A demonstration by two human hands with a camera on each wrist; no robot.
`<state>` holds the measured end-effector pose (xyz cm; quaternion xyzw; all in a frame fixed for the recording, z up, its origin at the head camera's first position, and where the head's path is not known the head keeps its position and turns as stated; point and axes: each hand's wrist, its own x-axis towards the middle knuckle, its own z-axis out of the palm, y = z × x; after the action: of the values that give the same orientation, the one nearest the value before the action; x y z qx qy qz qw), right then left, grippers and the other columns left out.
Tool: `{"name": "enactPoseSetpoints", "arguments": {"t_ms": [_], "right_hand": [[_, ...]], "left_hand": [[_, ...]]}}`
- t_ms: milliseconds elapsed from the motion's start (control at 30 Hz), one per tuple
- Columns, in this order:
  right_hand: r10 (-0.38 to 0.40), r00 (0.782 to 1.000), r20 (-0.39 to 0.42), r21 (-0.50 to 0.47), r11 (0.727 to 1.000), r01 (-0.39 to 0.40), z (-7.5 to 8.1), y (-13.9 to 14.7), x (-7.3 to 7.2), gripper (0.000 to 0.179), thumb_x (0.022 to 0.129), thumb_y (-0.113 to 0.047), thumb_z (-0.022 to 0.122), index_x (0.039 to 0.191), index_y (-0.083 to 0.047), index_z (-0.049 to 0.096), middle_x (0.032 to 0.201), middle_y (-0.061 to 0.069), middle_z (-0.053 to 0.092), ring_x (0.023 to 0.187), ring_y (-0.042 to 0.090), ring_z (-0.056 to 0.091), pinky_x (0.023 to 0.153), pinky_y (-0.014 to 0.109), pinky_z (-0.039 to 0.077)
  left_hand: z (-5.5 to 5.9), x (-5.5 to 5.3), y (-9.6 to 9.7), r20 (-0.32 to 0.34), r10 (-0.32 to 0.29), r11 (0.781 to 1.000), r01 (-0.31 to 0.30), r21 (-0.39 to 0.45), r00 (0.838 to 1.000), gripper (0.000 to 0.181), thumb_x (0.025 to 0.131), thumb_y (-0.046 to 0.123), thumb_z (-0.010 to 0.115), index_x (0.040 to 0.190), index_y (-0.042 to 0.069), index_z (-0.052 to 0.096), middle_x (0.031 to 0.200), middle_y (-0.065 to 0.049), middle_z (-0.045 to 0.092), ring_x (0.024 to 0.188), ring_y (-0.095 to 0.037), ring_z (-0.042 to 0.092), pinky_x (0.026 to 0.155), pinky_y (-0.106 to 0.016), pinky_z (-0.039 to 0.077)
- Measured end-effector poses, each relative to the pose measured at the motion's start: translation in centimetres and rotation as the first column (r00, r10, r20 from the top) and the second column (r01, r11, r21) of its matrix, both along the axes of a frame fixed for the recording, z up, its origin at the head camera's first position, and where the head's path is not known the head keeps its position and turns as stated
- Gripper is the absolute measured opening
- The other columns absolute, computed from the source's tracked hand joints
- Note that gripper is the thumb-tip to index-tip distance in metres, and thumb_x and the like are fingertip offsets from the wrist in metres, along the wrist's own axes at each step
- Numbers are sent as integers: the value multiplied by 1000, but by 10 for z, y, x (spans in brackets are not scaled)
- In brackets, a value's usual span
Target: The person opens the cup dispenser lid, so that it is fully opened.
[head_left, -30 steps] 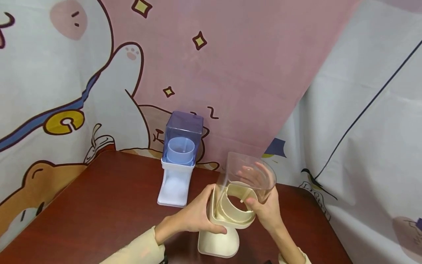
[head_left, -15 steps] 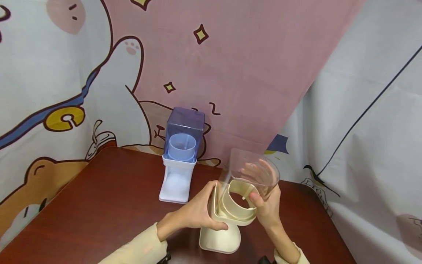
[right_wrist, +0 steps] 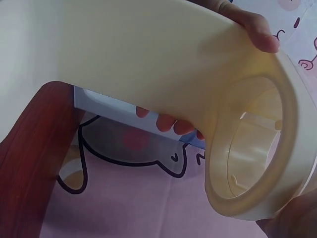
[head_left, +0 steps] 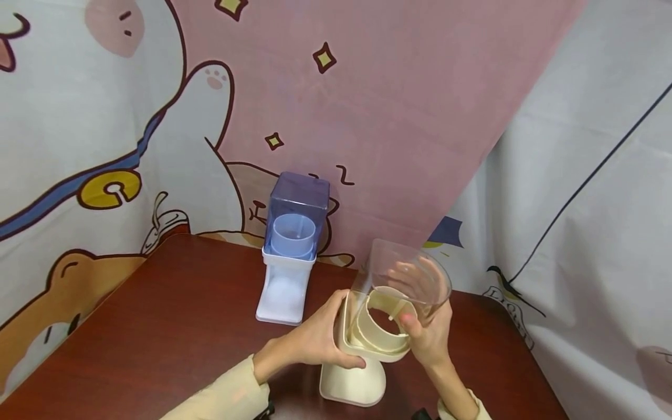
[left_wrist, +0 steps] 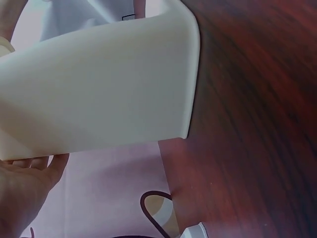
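A cream dispenser (head_left: 353, 379) stands at the table's near edge, with a round cream collar (head_left: 380, 329) at its top. My left hand (head_left: 314, 343) grips its upper body from the left, thumb at the front. A clear plastic container (head_left: 406, 279) sits tilted over the collar. My right hand (head_left: 431, 338) holds it from the right, thumb on its near wall and fingers showing through the plastic. The left wrist view is filled by the cream base (left_wrist: 99, 94), with my palm (left_wrist: 20, 193) below. In the right wrist view the collar (right_wrist: 257, 158) is close up and fingertips (right_wrist: 168, 121) curl round the cream body.
A second dispenser with a blue see-through top (head_left: 296, 219) and a white base (head_left: 282, 291) stands at the back of the dark red table (head_left: 157, 326), against the cartoon-printed cloth backdrop (head_left: 367, 116). The table's right edge (head_left: 520, 361) lies close to my right hand.
Both hands keep the same holds. The clear container has settled slightly lower over the collar, and the head view has shifted a little.
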<state>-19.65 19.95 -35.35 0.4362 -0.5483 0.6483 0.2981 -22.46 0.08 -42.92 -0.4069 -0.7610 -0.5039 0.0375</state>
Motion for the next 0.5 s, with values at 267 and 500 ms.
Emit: {"name": "enactPoseSetpoints", "arguments": {"t_ms": [267,500], "right_hand": [[-7,999,37,34,999,6,3,2,3,82,91,-23,73,145,16,26,132,26,58,118,30,64,98,38,54],[0,997,79,48,999,-3,5,3,2,83,90,-22,74,146,15,25,133,26,57,118,31,64,98,40,54]], "left_hand": [[1,1,1,21,-14,1000,14,2,1000,102,62,39,95,139,17,32,128,5,50,116,-8,53,105,-27,43],[3,1,-1,47,-13,1000,13,7,999,102,61,36,95,138,17,32,128,5,49,116,-9,52,106,-27,43]]}}
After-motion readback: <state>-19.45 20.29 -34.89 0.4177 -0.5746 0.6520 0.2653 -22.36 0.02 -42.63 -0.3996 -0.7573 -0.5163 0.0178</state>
